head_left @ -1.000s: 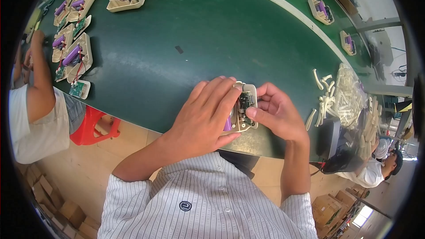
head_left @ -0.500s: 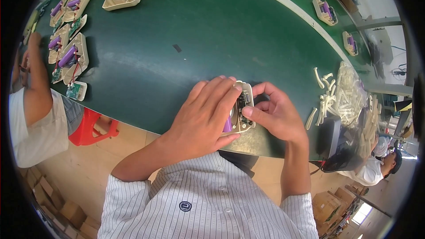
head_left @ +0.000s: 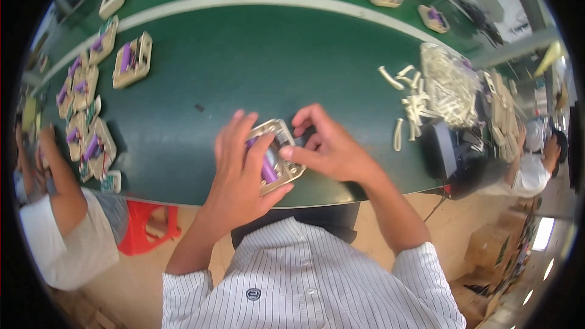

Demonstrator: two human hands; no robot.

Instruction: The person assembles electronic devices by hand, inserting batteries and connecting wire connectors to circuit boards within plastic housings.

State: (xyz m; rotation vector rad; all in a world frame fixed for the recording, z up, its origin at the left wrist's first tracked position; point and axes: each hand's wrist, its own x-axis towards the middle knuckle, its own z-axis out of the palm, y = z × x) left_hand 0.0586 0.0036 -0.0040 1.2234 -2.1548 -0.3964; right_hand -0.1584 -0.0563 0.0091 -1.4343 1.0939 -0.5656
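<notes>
A beige plastic housing (head_left: 292, 173) with a purple battery cell (head_left: 268, 173) and dark parts inside lies tilted just above or on the green table near its front edge. My left hand (head_left: 234, 167) is wrapped around its left side, fingers over the top and thumb at the lower edge. The thumb of my right hand (head_left: 332, 149) reaches over the right edge, apparently touching the parts there. The other right fingers are bent, with a gap between them and the thumb; I see nothing held in them. My fingers hide part of the inside.
Several similar housings (head_left: 100, 146) with purple cells and small green boards stand at the left; one housing (head_left: 133, 61) sits apart. At the right are loose cream strips (head_left: 416, 100), a clear bag (head_left: 451, 82) of them and a dark box (head_left: 440, 146). A co-worker (head_left: 70, 225) sits at the left.
The housing is now turned, its top leaning left. My right index finger has come away from its side while the thumb stays over the edge. The whole view has shifted.
</notes>
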